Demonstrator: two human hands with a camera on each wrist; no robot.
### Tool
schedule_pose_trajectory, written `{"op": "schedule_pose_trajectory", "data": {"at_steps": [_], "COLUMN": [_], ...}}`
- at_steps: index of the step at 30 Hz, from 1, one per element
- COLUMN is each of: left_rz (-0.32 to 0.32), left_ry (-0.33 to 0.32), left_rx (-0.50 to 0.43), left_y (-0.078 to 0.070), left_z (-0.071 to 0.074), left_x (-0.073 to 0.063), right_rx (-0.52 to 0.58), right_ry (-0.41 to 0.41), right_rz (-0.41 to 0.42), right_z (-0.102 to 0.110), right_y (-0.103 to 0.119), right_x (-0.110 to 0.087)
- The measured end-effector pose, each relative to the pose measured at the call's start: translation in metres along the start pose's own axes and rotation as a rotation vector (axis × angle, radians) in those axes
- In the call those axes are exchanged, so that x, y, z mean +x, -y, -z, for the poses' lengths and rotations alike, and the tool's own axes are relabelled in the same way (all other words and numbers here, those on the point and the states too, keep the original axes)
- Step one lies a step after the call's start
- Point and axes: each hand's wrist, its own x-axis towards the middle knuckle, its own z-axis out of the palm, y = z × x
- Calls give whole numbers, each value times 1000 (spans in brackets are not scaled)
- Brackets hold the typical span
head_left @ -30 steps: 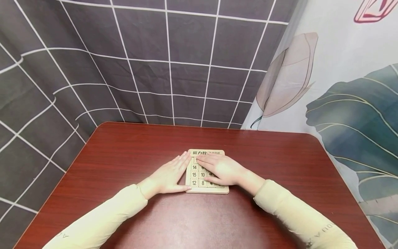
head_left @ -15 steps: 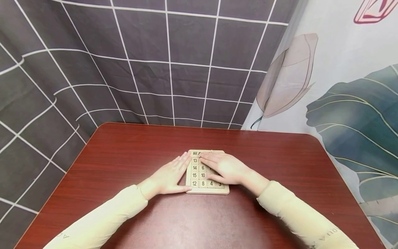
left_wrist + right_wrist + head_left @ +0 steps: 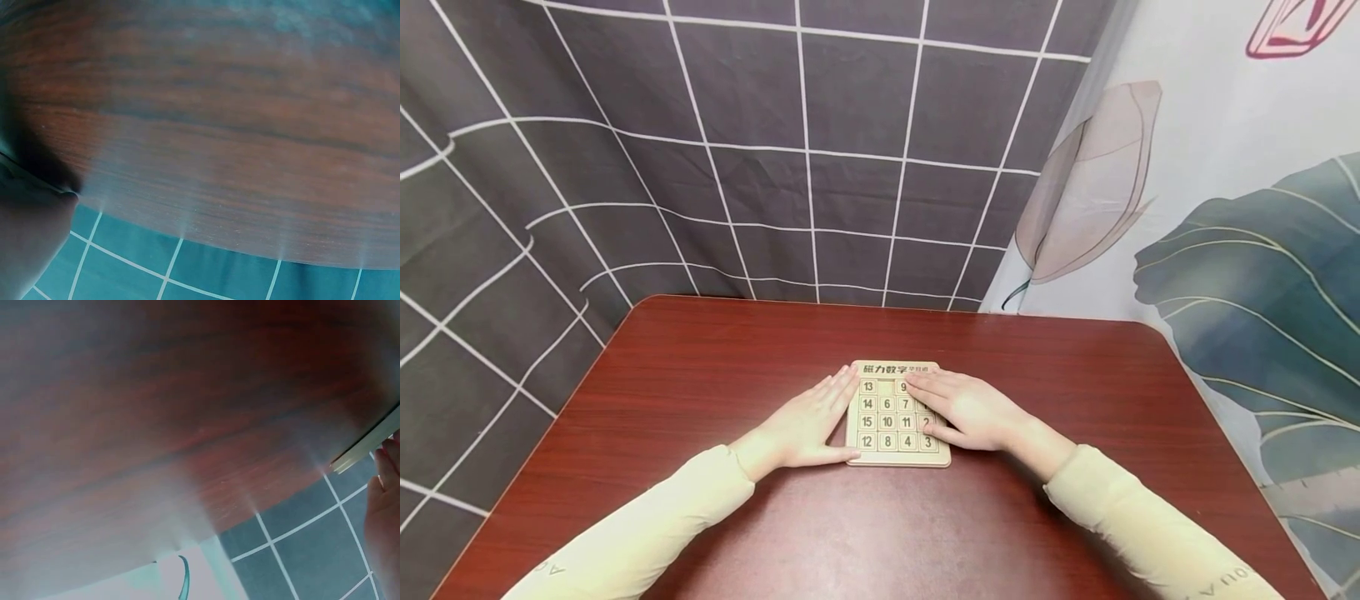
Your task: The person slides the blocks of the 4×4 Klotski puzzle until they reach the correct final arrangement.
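Observation:
A pale wooden number sliding puzzle [image 3: 898,458] lies flat on the table, its numbered tiles in a square grid. In the top row an empty slot [image 3: 886,387] sits between tile 13 [image 3: 868,387] and tile 9 [image 3: 902,387]. My left hand [image 3: 801,425] rests along the puzzle's left edge, fingers straight and thumb at the lower left corner. From the right, my right hand [image 3: 977,412] reaches over the board with extended fingers, fingertips at tile 9, and hides the upper right tiles. The right wrist view catches the frame's edge [image 3: 369,444] beside the hand.
A reddish-brown wooden table [image 3: 737,350] holds the puzzle. Behind it hangs a dark grey curtain with white grid lines [image 3: 850,192]. A white curtain with leaf prints [image 3: 1210,167] borders the right side.
My right hand has slid right across the puzzle, uncovering the empty slot, tile 9 and more of the middle columns. My left hand stays at the left edge.

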Motion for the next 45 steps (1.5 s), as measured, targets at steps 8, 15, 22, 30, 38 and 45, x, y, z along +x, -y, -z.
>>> {"op": "schedule_pose_trajectory", "data": {"at_steps": [8,15,22,30,38,45], "left_rz": [-5,-16,-13,-13,-10,-12], "left_ry": [-7,4,9,5,4,-6], "left_rx": [-7,-6,-1,9,3,2], "left_y": [0,0,-3,-2,-2,1], "left_z": [0,1,3,3,3,0], "left_x": [0,2,3,2,2,1], "right_rx": [-19,-24,-7,3,-8,-31], "right_ry": [1,13,19,4,-17,-17], "right_rz": [13,31,8,-28,-37,-14], "right_z": [-3,-1,4,6,5,1], "right_y": [4,9,9,0,-6,-6], "right_x": [10,20,13,-14,-31,-23]}}
